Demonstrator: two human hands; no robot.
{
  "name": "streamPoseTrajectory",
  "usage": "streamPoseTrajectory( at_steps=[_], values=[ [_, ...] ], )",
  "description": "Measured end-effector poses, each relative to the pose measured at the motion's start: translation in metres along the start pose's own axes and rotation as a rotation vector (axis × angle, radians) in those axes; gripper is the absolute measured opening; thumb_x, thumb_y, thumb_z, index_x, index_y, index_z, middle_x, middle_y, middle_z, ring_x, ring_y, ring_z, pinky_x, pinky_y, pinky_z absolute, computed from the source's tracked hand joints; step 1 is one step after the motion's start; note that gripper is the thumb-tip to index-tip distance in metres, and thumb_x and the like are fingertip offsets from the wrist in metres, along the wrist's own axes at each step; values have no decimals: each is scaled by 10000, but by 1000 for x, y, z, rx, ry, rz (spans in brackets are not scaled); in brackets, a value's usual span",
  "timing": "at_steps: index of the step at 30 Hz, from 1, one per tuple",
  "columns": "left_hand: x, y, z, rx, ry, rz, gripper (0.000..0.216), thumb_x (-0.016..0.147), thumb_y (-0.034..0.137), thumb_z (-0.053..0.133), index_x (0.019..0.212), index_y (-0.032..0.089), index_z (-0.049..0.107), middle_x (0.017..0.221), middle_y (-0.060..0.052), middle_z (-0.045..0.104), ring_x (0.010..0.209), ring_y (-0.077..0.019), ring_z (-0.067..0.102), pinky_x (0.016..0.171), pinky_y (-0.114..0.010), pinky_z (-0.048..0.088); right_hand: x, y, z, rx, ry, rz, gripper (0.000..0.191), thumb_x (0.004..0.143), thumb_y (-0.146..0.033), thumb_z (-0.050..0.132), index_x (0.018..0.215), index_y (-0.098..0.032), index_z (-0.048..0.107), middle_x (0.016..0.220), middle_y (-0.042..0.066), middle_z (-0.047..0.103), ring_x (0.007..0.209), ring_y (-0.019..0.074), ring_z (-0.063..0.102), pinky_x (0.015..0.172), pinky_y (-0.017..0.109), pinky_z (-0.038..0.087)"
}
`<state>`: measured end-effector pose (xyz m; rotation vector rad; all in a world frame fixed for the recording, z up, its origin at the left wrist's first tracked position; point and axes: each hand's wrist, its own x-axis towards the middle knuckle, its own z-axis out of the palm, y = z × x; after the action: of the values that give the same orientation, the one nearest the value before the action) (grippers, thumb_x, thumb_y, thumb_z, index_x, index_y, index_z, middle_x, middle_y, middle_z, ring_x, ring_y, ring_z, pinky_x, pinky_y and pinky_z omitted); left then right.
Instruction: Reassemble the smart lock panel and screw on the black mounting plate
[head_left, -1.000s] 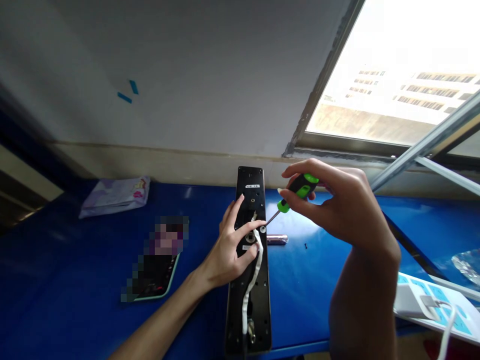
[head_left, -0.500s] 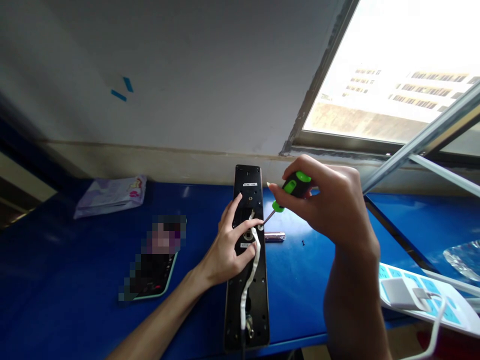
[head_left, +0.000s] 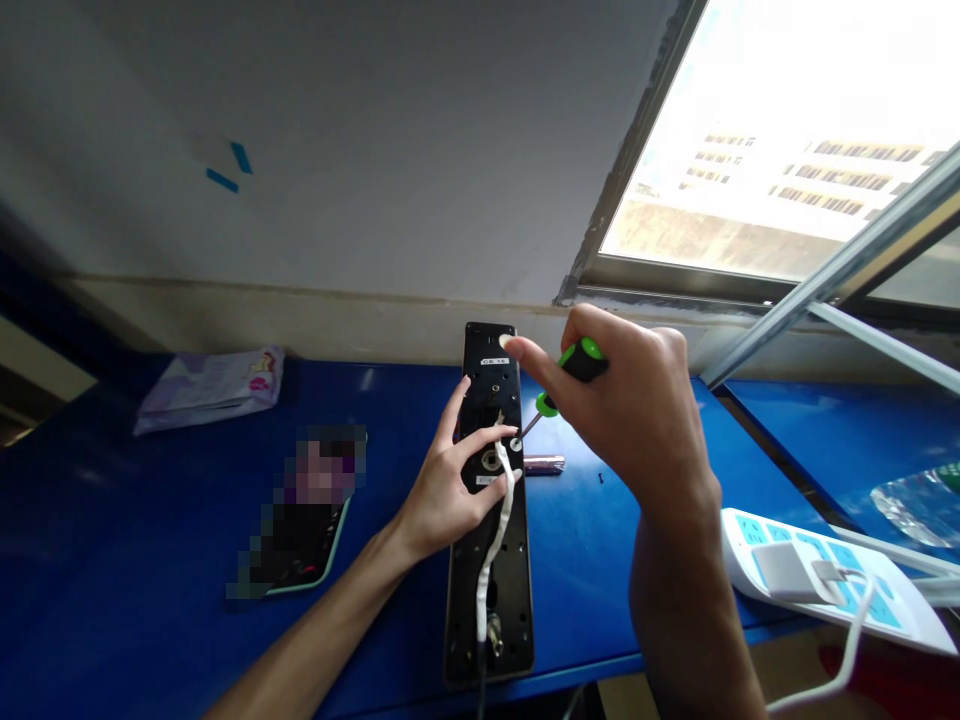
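A long black panel [head_left: 491, 560], looking like the back plate of a door lock, lies on the blue table. A white-wrapped cable [head_left: 495, 555] runs down it. My left hand [head_left: 454, 485] rests spread on the panel, index finger and thumb by the cable near a square-holed metal hub [head_left: 491, 459]. My right hand [head_left: 637, 400] is closed around a green-and-black screwdriver [head_left: 581, 360], thumb extended along it. Its shaft slants down left, the tip at a small white round spot [head_left: 516, 444] on the panel's right edge, close to my left index fingertip.
A pinkish metallic bar [head_left: 545, 464] sticks out right of the panel, with a small dark screw [head_left: 601, 478] beyond. Left lie a phone [head_left: 330, 540] and a purple-white packet [head_left: 210, 390]. A white power strip [head_left: 832, 570] and metal frame bars [head_left: 825, 285] are at the right.
My right hand has turned on the screwdriver, its thumb swinging up and left over the handle. The left hand stays on the panel. The whole view has shifted slightly.
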<state>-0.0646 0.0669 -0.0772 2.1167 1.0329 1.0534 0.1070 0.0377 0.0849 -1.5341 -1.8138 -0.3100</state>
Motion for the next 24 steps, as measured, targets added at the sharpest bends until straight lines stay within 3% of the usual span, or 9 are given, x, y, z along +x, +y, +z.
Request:
streamPoseTrajectory(
  at_steps=[2,5,10,13,15,18,21,24],
  values=[
    [2,-2,1,1,6,2,406,906,338,787,1298,236,767,1826,-101,95,1643,-406,272,1316,-547,336,1,0,4,17,29,30,540,957,-568,729,632,-237,451,506,-54,427,509,95,301,502,270,304],
    [7,-7,1,-16,9,1,417,903,339,786,1306,234,764,1826,-104,92,1655,-393,241,1323,-541,318,2,2,7,117,-34,-1,426,973,-508,734,716,-232,536,553,-42,542,507,95,425,510,258,355],
    [15,-13,1,-38,21,18,408,900,337,783,1292,228,766,1825,-108,103,1660,-382,233,1330,-548,296,3,13,0,249,-219,-103,97,1036,-308,619,1080,-225,646,836,3,742,667,122,644,594,245,459],
    [19,-14,0,-50,18,22,393,903,336,782,1282,235,767,1825,-89,111,1652,-376,264,1323,-543,321,3,23,-7,253,-268,-129,273,1015,-207,552,1285,-223,590,940,22,768,731,140,689,639,256,500],
    [21,-14,-2,-53,11,20,398,897,338,789,1282,240,765,1826,-76,109,1647,-380,278,1317,-544,337,4,28,-9,228,-237,-149,264,969,-168,565,1225,-204,620,959,33,772,755,147,696,649,259,501],
    [21,-15,-3,-53,2,4,407,886,345,801,1279,249,761,1826,-71,98,1597,-384,389,1299,-548,372,6,30,-5,209,-164,-131,74,971,-224,631,1015,-202,686,849,13,766,687,130,669,632,251,479],
    [20,-14,-3,-70,15,-26,428,880,356,809,1289,244,748,1822,-96,86,1475,-360,562,1263,-528,435,8,29,1,198,-120,-124,236,1005,-368,686,842,-198,705,725,-1,739,604,109,613,604,251,448],
    [16,-14,-1,-48,42,-71,469,884,365,801,1331,245,722,1820,-108,90,1539,-374,483,1276,-526,412,7,26,0,222,-147,-183,185,1037,-310,642,951,-189,752,808,14,776,660,116,661,639,248,480]
  ],
)
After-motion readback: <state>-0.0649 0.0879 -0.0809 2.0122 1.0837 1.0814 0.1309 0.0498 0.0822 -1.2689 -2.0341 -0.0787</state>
